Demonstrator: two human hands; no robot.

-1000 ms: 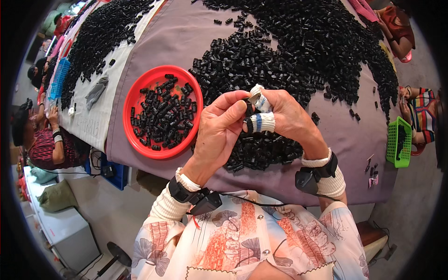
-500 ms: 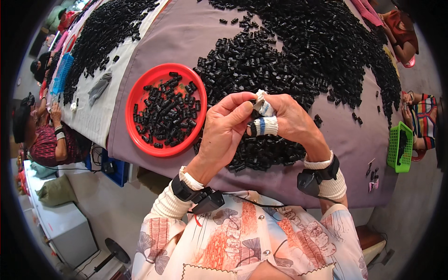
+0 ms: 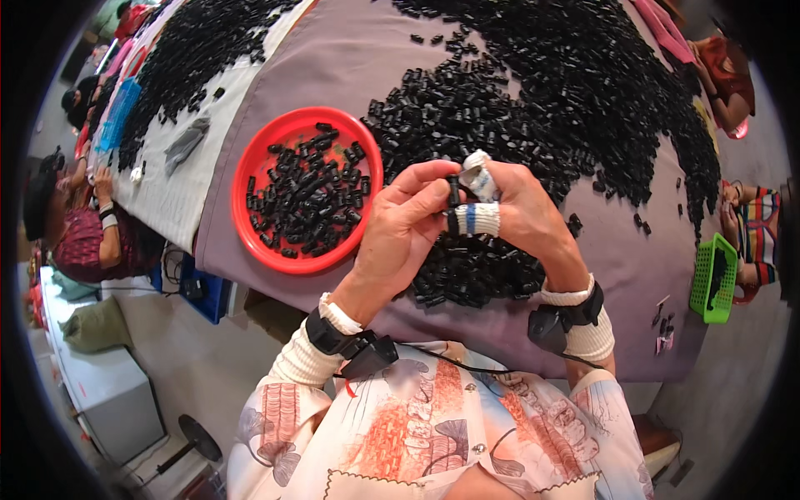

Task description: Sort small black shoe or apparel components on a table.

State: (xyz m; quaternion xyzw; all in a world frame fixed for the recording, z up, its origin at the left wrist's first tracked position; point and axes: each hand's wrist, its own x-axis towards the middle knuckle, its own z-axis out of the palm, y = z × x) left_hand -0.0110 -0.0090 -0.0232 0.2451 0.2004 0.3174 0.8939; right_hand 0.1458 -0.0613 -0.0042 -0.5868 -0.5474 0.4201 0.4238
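A: Where's the part?
B: Frame centre. One small black part (image 3: pixel 453 190), roughly upright, pinched by thumb and forefinger of the left hand (image 3: pixel 396 221). Right hand (image 3: pixel 537 208) is curled in against it; can't tell from here what its fingers grip.
A: Doing it well?
B: My take: firm pinch so the part can't roll, right fingertips bearing square on it. Both hands low over the loose pile (image 3: pixel 467 112), elbows in, so a slip doesn't drop far.
A: Materials?
B: Part looks like moulded plastic: short, glossy, likely slick. Same for the pile, centre to upper right. Finger wraps (image 3: pixel 479 219) on the right: off-white, blue-striped, look like soft fabric; probably good against rubbing. Tabletop (image 3: pixel 287 79) is covered in matte mauve cloth. Round red tray (image 3: pixel 238 200), left of the hands: smooth, shallow, raised rim, similar black pieces inside.
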